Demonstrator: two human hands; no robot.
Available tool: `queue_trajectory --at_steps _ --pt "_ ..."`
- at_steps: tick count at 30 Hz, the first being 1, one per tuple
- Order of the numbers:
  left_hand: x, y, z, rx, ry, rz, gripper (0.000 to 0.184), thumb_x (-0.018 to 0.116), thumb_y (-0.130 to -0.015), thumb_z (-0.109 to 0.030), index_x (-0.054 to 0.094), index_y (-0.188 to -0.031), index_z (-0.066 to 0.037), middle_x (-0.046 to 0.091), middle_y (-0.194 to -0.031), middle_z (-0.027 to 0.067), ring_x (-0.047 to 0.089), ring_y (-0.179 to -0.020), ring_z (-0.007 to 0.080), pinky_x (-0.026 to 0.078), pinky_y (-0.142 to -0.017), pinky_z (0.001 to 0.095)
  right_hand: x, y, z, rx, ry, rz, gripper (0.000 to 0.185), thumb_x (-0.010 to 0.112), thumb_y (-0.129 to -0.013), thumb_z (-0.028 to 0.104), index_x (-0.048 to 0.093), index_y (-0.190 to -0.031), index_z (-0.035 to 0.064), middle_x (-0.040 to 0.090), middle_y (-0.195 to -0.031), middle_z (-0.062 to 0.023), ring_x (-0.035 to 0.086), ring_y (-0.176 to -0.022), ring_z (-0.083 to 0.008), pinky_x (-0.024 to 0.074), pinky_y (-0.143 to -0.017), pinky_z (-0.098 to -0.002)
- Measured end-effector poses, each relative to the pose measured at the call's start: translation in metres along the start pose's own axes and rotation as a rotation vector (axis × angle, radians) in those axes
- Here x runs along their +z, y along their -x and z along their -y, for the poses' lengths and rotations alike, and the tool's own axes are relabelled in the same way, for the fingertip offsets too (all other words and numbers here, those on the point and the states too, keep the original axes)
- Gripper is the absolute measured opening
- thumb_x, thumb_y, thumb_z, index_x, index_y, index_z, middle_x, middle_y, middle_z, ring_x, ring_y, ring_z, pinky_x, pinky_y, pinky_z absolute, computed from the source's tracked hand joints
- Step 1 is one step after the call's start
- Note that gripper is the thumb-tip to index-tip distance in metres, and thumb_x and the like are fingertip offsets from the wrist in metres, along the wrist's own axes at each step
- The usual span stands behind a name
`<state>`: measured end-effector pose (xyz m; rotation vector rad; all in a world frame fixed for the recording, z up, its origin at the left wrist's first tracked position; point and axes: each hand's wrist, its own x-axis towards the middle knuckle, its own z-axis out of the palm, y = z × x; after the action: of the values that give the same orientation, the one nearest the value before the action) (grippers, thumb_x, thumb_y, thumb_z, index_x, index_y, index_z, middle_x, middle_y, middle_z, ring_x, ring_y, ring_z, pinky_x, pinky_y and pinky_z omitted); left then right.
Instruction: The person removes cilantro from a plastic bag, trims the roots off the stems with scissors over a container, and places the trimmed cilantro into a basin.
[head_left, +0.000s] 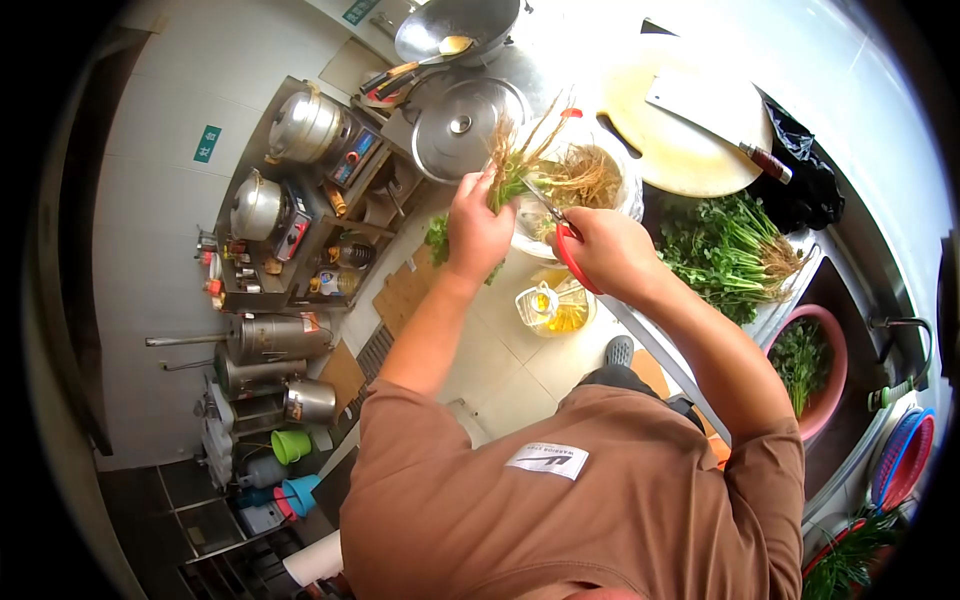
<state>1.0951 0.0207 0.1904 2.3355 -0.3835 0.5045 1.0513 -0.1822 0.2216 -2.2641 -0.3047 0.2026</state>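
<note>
My left hand [478,230] is closed round a bunch of leafy herbs [512,178], which looks like coriander. Its brown roots point up, and some leaves hang below my fist. In my right hand [612,248] are red-handled scissors [572,262], their blades reaching to the stems just under the roots. Right beneath the blades stands a pale, plastic-lined bin [632,190] with a tangle of cut roots [590,176] in it. To the right of my right hand lies a large pile of the same herbs [725,250], roots facing right.
A round cutting board [670,120] bears a cleaver [700,118]. At right, a pink basin [835,370] of greens sits in the sink. A bottle of yellow oil [560,305] stands below my hands. A wok [470,25] and a pot lid [455,140] are at the back; pots line the left shelves.
</note>
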Motion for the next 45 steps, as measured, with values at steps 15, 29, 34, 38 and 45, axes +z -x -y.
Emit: queue_trajectory --at_steps 15,29,34,38,45 --pt "0.005 0.004 0.000 0.056 -0.064 -0.043 0.040 0.071 -0.077 -0.002 0.063 -0.116 -0.002 0.061 -0.104 0.0160 0.063 -0.093 0.0339 0.050 -0.081 0.0389 -0.006 -0.012 -0.009 0.070 -0.089 0.078 0.041 0.063 -0.087 0.039 0.069 -0.088 -0.0013 0.065 -0.077 -0.0237 0.065 -0.073 -0.0374 0.0503 -0.070 -0.0432" --pt "0.001 0.004 -0.003 0.009 -0.141 0.036 0.062 0.070 -0.073 -0.001 0.057 -0.133 -0.008 0.061 -0.109 0.0167 0.062 -0.100 0.0364 0.051 -0.087 0.0418 0.000 -0.011 -0.011 0.066 -0.140 -0.002 0.034 0.057 -0.087 0.033 0.070 -0.088 0.0018 0.066 -0.081 -0.0240 0.065 -0.081 -0.0409 0.0506 -0.076 -0.0476" --pt "-0.003 0.003 -0.002 -0.161 -0.124 0.063 0.036 0.067 -0.080 -0.006 0.063 -0.115 -0.006 0.063 -0.101 0.0171 0.062 -0.095 0.0370 0.050 -0.084 0.0420 -0.009 -0.015 -0.021 0.118 -0.275 -0.173 0.032 0.058 -0.088 0.032 0.068 -0.088 0.0015 0.066 -0.084 -0.0233 0.065 -0.083 -0.0406 0.0498 -0.076 -0.0469" --pt "-0.003 0.001 -0.007 -0.098 -0.086 0.040 0.034 0.066 -0.080 -0.006 0.064 -0.114 -0.007 0.063 -0.100 0.0170 0.062 -0.094 0.0371 0.050 -0.083 0.0418 -0.008 -0.012 -0.019 0.068 -0.203 -0.032 0.034 0.056 -0.088 0.034 0.069 -0.089 0.0022 0.067 -0.085 -0.0232 0.065 -0.085 -0.0399 0.0501 -0.078 -0.0465" --pt "0.001 0.002 -0.006 -0.026 -0.150 0.076 0.053 0.065 -0.075 -0.002 0.060 -0.128 -0.005 0.062 -0.106 0.0174 0.062 -0.097 0.0368 0.051 -0.086 0.0415 -0.011 -0.008 -0.008 0.114 -0.038 0.101 0.036 0.053 -0.087 0.034 0.071 -0.092 0.0029 0.069 -0.089 -0.0220 0.067 -0.090 -0.0376 0.0518 -0.082 -0.0458"
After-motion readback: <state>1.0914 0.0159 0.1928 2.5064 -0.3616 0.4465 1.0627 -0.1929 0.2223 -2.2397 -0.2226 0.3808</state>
